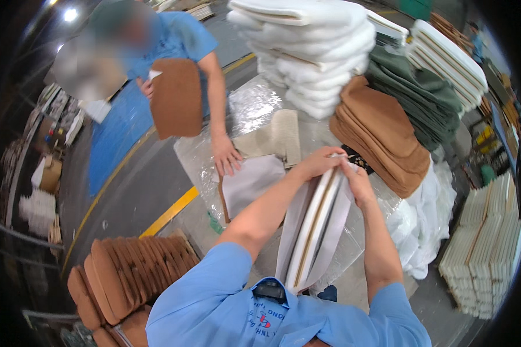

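Observation:
A long padded board, white foam with a brown strip along its edge, stands on edge between my arms and reaches back to my chest. Pale grey fabric of a cover hangs open along both its sides. At the board's far end, my left hand has its fingers closed on the cover's edge. Close beside it, my right hand also pinches the fabric, thumb toward the left hand. The fingertips of both hands nearly meet there, and the exact grip is partly hidden.
A co-worker at the far left holds a brown panel, one hand on pale fabric. White padded boards, brown covers and green covers are stacked across the plastic-covered table. Brown pieces stand lower left; boards right.

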`<state>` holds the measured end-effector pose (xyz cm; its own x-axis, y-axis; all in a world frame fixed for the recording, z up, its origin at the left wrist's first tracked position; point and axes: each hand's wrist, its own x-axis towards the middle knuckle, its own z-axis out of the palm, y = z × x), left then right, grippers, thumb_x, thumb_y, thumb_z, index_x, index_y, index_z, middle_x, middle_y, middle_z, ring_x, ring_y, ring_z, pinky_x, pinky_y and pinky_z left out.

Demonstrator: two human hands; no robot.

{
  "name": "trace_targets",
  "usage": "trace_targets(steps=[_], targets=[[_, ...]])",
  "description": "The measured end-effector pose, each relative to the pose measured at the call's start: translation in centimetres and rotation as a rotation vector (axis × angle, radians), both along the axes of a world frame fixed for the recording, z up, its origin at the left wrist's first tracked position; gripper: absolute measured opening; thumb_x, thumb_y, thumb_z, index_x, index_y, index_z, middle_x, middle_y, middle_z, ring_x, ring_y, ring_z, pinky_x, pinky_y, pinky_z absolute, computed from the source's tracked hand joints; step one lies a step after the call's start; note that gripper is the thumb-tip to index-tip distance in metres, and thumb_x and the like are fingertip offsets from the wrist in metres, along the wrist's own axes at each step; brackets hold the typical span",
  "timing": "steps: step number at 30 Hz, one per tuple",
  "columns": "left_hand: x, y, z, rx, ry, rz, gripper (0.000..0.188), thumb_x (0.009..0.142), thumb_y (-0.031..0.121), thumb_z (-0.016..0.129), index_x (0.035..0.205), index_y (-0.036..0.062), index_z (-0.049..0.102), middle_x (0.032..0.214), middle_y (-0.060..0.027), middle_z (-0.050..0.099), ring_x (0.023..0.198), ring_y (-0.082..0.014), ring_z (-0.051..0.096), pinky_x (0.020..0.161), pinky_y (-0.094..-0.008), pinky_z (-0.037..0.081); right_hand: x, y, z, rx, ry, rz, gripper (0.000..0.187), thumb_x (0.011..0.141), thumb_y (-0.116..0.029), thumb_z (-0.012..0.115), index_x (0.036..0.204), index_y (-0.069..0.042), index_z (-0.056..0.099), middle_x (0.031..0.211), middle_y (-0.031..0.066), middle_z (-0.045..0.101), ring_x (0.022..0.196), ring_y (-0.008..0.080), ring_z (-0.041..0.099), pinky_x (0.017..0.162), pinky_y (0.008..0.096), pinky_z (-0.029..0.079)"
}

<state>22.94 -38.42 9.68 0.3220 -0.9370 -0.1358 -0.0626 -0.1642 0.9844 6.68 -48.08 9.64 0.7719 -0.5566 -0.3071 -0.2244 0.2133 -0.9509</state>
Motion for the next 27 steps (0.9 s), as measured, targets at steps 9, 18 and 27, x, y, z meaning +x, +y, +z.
trace_targets(steps=[9,18,27], targets=[[-0.6,-1.6,-0.5,-0.124,-0.432,0.074,0.033,0.103,0.03,0.059,0.108,0.0053,0.079,0.105,-0.0168,0.072,0.108,-0.0323,0.067,0.096,-0.0399,0.051,0.1,-2.2,1.0,-0.521,0.055,0.232,0.042,0.111,-0.036,0.055,0.099,0.003,0.069,0.079,0.0025,0.061,0.078,0.0121,0.054,0.073,0.0331,0.045],[-3.7,0.0,-0.4,-0.361,-0.179,0.33,0.022,0.104,0.018,0.059,0.103,-0.0006,0.073,0.107,-0.013,0.073,0.097,-0.0267,0.069,0.087,-0.0366,0.053,-0.2,-1.9,4.2,-0.867,0.089,0.465,0.034,0.108,-0.025,0.056,0.088,0.002,0.058,0.08,0.0241,0.061,0.071,0.0411,0.059,0.066,0.047,0.046],[-3.4,2.0,-1.1,-0.521,-0.206,0.394,0.014,0.103,0.008,0.06,0.099,0.0002,0.071,0.114,-0.0115,0.072,0.112,-0.0272,0.068,0.099,-0.0377,0.052,1.3,-0.5,6.5,-1.114,0.032,0.696,0.018,0.1,-0.016,0.06,0.089,-0.002,0.061,0.08,0.0208,0.066,0.077,0.0443,0.067,0.07,0.0554,0.051]])
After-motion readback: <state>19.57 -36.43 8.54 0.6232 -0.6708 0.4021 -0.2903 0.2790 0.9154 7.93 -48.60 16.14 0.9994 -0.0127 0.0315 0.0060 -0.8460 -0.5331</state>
